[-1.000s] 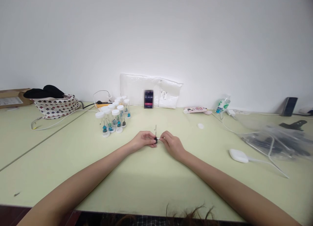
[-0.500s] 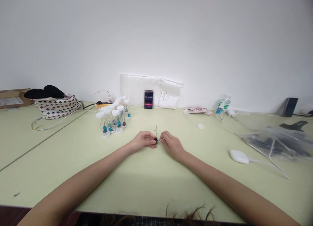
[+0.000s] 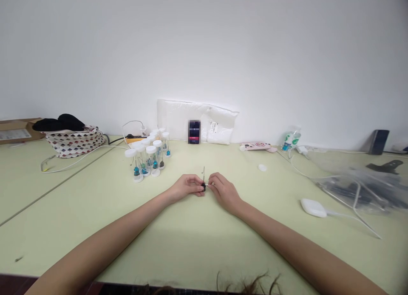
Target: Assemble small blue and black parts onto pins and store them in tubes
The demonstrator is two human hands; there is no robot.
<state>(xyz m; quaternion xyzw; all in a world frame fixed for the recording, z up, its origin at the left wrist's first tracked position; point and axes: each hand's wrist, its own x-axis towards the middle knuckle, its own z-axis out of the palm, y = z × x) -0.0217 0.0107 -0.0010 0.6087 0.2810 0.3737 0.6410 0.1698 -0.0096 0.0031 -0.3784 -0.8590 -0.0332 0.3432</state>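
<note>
Near the middle of the table, my left hand pinches a small black piece between thumb and fingers. A thin wire with a hooked tip stands upright from that piece. From the right, my right hand has its fingers closed on a thin pale stick whose end meets the black piece. What the stick is, I cannot make out. Beyond my left hand stand several clear tubes with white caps, holding blue and dark pieces on wires.
A phone leans on a white padded bag at the wall. A white disc lies right of centre. Farther right are a bottle, a clear plastic bag and a white charger. A patterned pouch sits left.
The whole view has shifted slightly, so things appear a little lower. Both hands keep their hold around the black piece, with no clear movement of it.
</note>
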